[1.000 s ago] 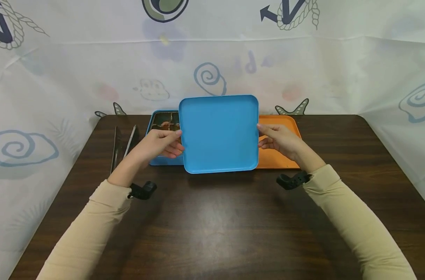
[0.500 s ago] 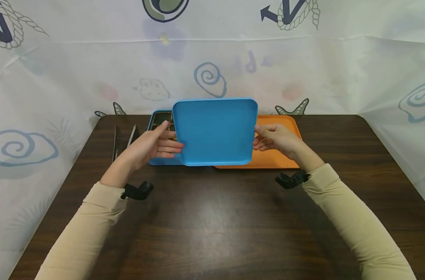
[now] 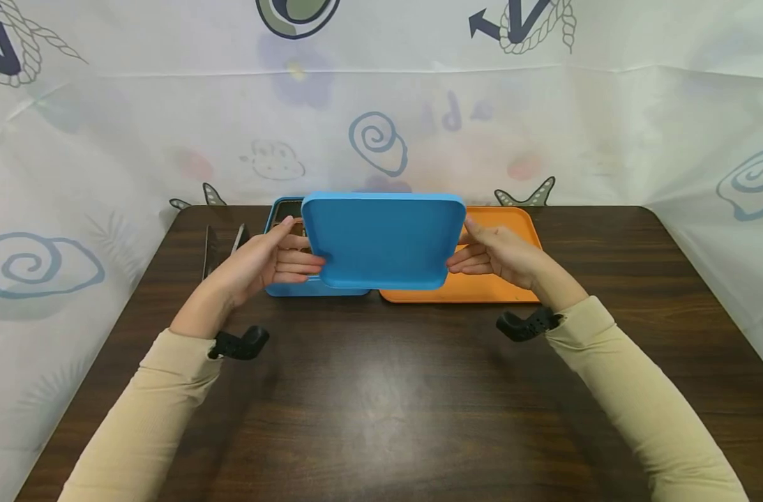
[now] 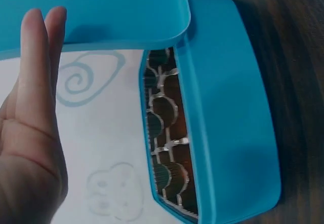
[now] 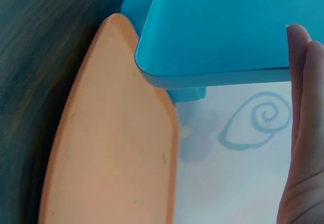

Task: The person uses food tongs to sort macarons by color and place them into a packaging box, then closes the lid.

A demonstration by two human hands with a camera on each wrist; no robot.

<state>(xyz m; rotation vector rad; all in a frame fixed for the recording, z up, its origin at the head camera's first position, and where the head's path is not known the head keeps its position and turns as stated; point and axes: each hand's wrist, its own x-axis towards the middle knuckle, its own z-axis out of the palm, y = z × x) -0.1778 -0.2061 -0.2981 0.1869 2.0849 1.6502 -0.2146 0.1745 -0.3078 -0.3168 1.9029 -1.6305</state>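
Observation:
A shallow blue lid (image 3: 384,240) with rounded corners and a raised rim is held in the air between both hands, its inner face tilted towards me. My left hand (image 3: 259,261) touches its left edge with straight fingers, thumb pointing up and apart. At the lid's right edge, my right hand (image 3: 497,254) holds it between thumb and fingers; the right wrist view hides the thumb. Behind the lid sits a blue box (image 4: 228,107), partly covered from view. Inside the box is a dark compartment insert (image 4: 169,127) with round and square sections.
An orange tray (image 3: 494,282) lies right of the box at the table's back edge. Left of the box are two dark, narrow objects, one thin and upright-looking (image 3: 210,251), one with a pale edge (image 3: 238,238). A patterned white cloth (image 3: 381,90) hangs behind the brown table (image 3: 381,390).
The lid has tipped, its top edge coming down and its lower edge rising slightly. My left hand has loosened its pinch, straightened its fingers and shifted slightly left. The right hand barely moved.

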